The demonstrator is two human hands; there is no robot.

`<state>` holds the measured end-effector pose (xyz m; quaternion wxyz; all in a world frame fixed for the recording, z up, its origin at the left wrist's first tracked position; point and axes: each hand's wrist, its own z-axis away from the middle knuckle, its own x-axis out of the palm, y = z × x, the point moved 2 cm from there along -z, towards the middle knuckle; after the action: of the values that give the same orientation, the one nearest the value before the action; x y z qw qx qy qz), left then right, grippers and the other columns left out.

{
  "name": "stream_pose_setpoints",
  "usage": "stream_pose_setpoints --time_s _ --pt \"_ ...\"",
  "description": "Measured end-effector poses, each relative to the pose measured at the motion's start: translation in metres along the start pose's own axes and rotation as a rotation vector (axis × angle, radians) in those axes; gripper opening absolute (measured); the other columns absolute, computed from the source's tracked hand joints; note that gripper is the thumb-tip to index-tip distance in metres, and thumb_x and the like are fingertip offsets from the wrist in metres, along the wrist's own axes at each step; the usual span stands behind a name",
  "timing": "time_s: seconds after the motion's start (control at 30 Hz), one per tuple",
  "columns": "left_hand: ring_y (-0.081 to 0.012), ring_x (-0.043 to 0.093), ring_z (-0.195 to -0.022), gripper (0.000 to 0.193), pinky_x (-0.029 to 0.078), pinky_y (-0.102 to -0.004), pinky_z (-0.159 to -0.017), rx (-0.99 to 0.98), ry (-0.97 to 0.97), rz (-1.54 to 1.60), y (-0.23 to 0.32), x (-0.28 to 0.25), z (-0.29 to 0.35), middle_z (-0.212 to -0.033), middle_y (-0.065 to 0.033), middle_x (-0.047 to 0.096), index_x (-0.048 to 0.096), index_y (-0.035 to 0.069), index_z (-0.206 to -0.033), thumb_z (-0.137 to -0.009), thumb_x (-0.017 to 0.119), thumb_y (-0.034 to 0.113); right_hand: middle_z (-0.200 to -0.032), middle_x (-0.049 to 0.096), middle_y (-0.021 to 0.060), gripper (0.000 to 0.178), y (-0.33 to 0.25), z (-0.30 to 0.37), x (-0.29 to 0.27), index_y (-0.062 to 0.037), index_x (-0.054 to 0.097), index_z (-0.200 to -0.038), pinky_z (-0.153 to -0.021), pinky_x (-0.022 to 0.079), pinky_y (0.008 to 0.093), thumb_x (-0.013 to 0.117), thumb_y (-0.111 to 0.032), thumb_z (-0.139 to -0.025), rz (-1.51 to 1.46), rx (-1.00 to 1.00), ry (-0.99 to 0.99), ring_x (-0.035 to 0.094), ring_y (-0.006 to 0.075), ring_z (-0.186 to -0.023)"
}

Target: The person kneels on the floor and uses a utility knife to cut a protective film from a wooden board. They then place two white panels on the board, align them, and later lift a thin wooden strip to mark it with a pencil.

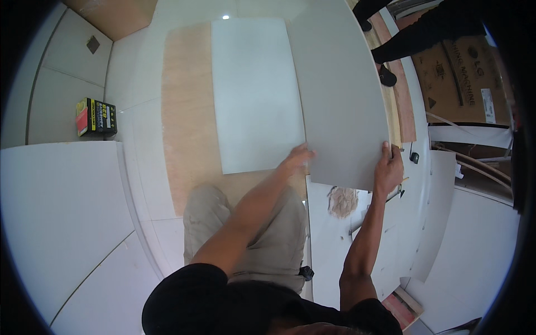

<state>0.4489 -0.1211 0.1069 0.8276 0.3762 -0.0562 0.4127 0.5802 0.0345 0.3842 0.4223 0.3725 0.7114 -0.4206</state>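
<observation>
A long grey board (341,95) stretches away from me, tilted with its right side seemingly higher. My left hand (297,158) is closed on its near left edge, fingers partly hidden and slightly blurred. On the right edge, near the close corner, my right hand (388,168) grips the board with the thumb on top. To the left lies a white panel (257,95), flat on a larger light-brown plywood sheet (190,117). My knees rest by the plywood's near edge. Just below the grey board, a heap of sawdust (342,201) sits on a white surface.
Another person's dark-clothed leg (430,33) and foot are beyond the board's right side. A large cardboard box (466,78) stands at far right. White cabinets (61,190) line the left, with a small black-and-yellow box (97,117) on top. A small black object (414,158) lies right of my right hand.
</observation>
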Motion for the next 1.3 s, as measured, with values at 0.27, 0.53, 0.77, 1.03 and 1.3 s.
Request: stream_pose_setpoints --time_s 0.27,0.53,0.77,1.03,1.3 --pt "-0.0434 0.053 -0.139 0.065 0.045 -0.0553 -0.115 0.182 1.34 -0.579 -0.022 -0.188 0.088 -0.148 -0.026 0.056 0.054 0.0 -0.149 -0.095 0.075 0.028 -0.108 0.08 0.0229 0.05 0.032 0.003 0.018 -0.0147 0.071 -0.135 -0.086 0.058 0.0549 0.06 -0.055 -0.107 0.084 0.016 -0.092 0.076 0.0471 -0.102" --pt "-0.0448 0.057 -0.135 0.076 0.052 -0.0572 -0.108 -0.113 1.237 -0.585 -0.013 -0.192 0.084 -0.146 -0.028 0.056 0.053 -0.005 -0.143 -0.094 0.075 0.048 -0.112 0.079 0.022 0.053 0.029 0.01 0.021 -0.0148 0.069 -0.137 -0.088 0.057 0.0561 0.057 -0.057 -0.107 0.148 0.023 -0.101 0.075 0.0459 -0.105" --pt "-0.0441 0.064 -0.131 0.074 0.052 -0.0526 -0.11 -0.14 1.164 -0.343 -0.023 -0.208 0.059 -0.143 -0.0263 0.064 0.061 -0.001 -0.139 -0.089 0.079 0.051 -0.1 0.078 0.0247 0.053 0.014 0.021 0.021 -0.0151 0.065 -0.137 -0.081 0.057 0.0576 0.051 -0.058 -0.11 0.177 -0.034 -0.132 0.075 0.0472 -0.097" --pt "-0.0401 0.067 -0.127 0.068 0.052 -0.0507 -0.107 -0.176 1.192 -0.369 -0.017 -0.204 0.066 -0.128 -0.028 0.073 0.075 -0.005 -0.121 -0.09 0.076 0.056 -0.1 0.078 0.0246 0.045 0.001 0.027 0.021 -0.0121 0.058 -0.128 -0.076 0.055 0.0605 0.052 -0.053 -0.11 0.256 -0.066 -0.166 0.075 0.0492 -0.094" --pt "-0.0473 0.067 -0.122 0.073 0.049 -0.0557 -0.11 0.052 1.009 -0.313 -0.018 -0.215 0.068 -0.127 -0.0285 0.073 0.076 -0.002 -0.122 -0.104 0.053 0.064 -0.093 0.075 0.0265 0.049 0.016 0.022 0.029 -0.0103 0.056 -0.13 -0.071 0.055 0.0616 0.057 -0.055 -0.108 0.296 -0.171 -0.121 0.073 0.0515 -0.088"
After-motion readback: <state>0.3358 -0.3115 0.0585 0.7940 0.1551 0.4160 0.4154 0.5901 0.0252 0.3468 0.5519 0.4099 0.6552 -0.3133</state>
